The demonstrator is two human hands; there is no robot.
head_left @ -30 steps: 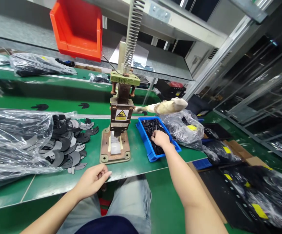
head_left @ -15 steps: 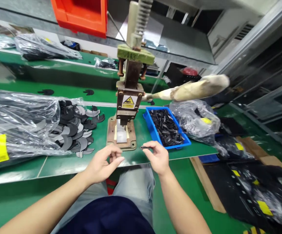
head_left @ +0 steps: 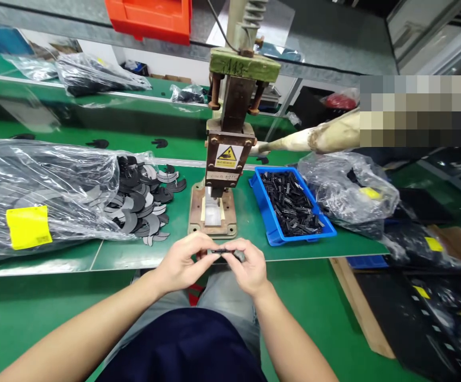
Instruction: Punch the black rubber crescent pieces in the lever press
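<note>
Far left, clear plastic bag [head_left: 43, 196] with yellow label, grey-black crescent pieces [head_left: 145, 204] spilling from its mouth onto the green bench [head_left: 254, 239]

Left hand [head_left: 184, 262] at the bench's near edge, fingers curled, thumb and forefinger pinched on the left end of a small black strip part [head_left: 224, 251]

Hand press [head_left: 230, 154] stands just behind both hands, warning label on its front, ram up, pale nest in the rusty base plate [head_left: 213, 215] looks bare

Right hand [head_left: 248, 268] pinched on the right end of the same part, so it sits between both hands, off the bench, right in front of the press base

Blue tray [head_left: 294, 204] of similar black parts to the right of the press, then another plastic bag [head_left: 347, 188]; wrapped press lever [head_left: 321, 138] sticks out to the right above them

Step, as a guess: one part held and being turned or aligned by both hands. Loading it would call for getting its orientation right first, then setting it flat in the nest under the ram, fingers clear of the die; one hand must let go for the lever
</note>
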